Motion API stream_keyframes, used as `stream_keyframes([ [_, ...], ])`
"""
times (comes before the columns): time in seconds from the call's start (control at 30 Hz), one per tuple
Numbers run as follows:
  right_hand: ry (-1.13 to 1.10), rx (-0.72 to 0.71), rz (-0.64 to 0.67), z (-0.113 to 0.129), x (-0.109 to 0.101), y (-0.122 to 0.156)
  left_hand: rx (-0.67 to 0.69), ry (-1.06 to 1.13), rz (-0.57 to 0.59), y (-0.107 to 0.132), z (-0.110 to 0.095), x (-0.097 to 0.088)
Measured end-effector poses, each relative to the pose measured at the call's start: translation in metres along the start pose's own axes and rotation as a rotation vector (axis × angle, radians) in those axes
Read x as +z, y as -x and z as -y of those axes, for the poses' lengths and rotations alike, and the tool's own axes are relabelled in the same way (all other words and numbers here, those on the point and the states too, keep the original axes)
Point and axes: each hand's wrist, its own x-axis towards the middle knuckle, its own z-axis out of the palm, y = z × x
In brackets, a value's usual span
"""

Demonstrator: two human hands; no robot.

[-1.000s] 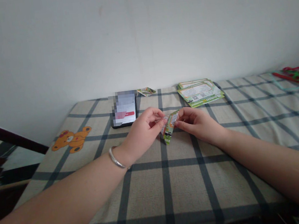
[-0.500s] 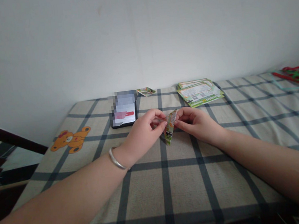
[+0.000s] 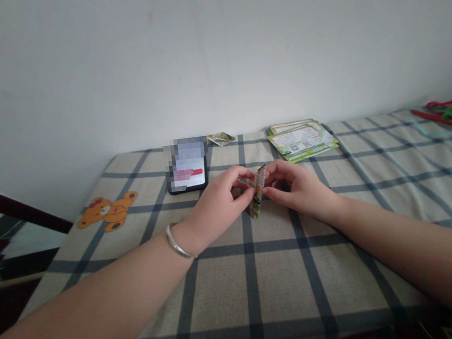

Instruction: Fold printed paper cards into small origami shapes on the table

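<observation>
A small folded piece of printed green and orange paper [image 3: 257,194] stands nearly on edge between my two hands, its lower tip on the checked cloth. My left hand [image 3: 217,203], with a silver bracelet on the wrist, pinches its left side. My right hand [image 3: 293,186] pinches its right side with thumb and forefinger. Both hands are closed on the paper, above the middle of the cloth.
A phone [image 3: 187,166] with a lit screen lies behind my left hand. A folded paper piece [image 3: 221,138] and a stack of printed leaflets [image 3: 301,140] lie near the wall. Red and green strips [image 3: 450,114] are at far right. A bear print [image 3: 108,210] marks the cloth's left edge.
The folded paper has been pressed narrower and turned more upright. Both hands have drawn closer together around it.
</observation>
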Motion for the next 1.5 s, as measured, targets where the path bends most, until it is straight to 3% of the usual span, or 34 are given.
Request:
stream_keyframes([
  [0.73,0.170,-0.037,-0.038,0.0040,0.0008,0.0015,0.018,-0.133,-0.005,0.0027,-0.0058,0.0020],
  [1.2,0.266,-0.020,-0.105,0.0030,-0.0024,0.0040,-0.037,0.065,0.031,-0.0006,0.0022,0.0029],
  [1.5,0.305,-0.015,-0.105,0.0020,-0.0027,0.0028,-0.012,-0.115,0.006,-0.0015,0.0030,0.0002],
])
